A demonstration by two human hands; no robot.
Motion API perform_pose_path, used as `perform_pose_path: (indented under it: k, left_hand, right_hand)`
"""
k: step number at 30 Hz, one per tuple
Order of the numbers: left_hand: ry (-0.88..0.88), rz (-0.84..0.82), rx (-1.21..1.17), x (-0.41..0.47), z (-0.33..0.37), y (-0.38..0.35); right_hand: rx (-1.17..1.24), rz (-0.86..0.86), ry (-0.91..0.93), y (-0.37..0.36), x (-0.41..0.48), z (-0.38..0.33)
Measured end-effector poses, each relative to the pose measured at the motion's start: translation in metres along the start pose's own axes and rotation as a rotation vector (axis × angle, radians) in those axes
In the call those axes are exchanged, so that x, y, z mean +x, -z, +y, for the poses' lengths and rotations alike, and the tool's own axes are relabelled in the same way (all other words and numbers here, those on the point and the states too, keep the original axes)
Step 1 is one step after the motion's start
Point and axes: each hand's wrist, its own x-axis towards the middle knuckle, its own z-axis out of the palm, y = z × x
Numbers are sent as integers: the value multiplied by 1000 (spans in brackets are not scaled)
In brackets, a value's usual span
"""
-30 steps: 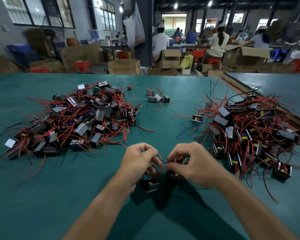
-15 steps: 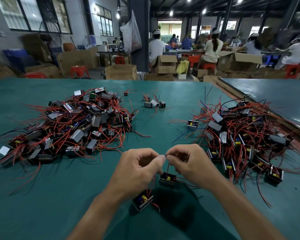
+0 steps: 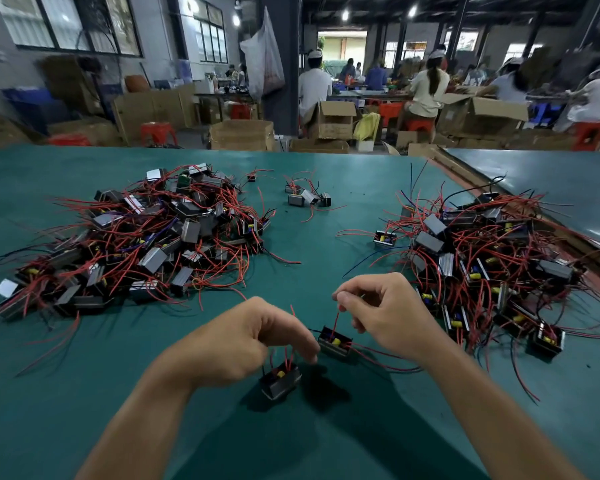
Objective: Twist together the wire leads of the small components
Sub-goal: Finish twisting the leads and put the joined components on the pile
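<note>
Components, two of them, are right in front of me, low at the middle of the green bench [image 3: 84, 393], between two big piles. The far component [image 3: 335, 342] is a small black block with a yellow part on top, tilted, lying between my two grips. I cannot tell whether it rests on the bench or hangs from its wire.

My right grip [image 3: 392, 317] hangs above and just right of it. Thumb and forefinger are pressed together on a red lead [image 3: 337, 318] that runs straight up from the block, and the other fingers are curled.

The near component [image 3: 280, 378] is directly under my left grip [image 3: 250, 341]. The fingers of that grip curl downward and red wires rise from the block into the palm side. The thumb is hidden, so I cannot tell whether it is pinching them.

The left pile [image 3: 160, 237] of black blocks and tangled red wire is well apart from the grips. The right pile [image 3: 482, 251] comes close to my right wrist. A small cluster [image 3: 307, 199] of the same parts sits farther back between the piles. Beyond the bench are cardboard boxes [image 3: 333, 121], red stools [image 3: 158, 131] and seated people [image 3: 426, 88] at other tables.
</note>
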Motion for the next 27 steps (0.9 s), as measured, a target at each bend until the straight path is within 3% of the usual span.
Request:
perform_pose_path:
  k: [3,5,11,16,23,27]
  left_hand:
    - [-14,-137,45,-2,-2,3]
    - [44,-145,29,-2,-3,2]
    - [141,63,-160,6,-13,-3]
    - [123,378,-203,18,-10,-17]
    - [124,360,-241,32,-15,-45]
    - [69,342,-68,33,-14,-46]
  right_hand:
    - [-8,-19,-27,2,0,0]
    - [-4,-30,-31,2,0,-1]
    - [-5,-78,3,1,-1,-4]
    - [52,-166,43,-3,-6,-9]
    - [103,-247,86,-6,-11,-15]
    - [110,-262,97,-9,-10,-13]
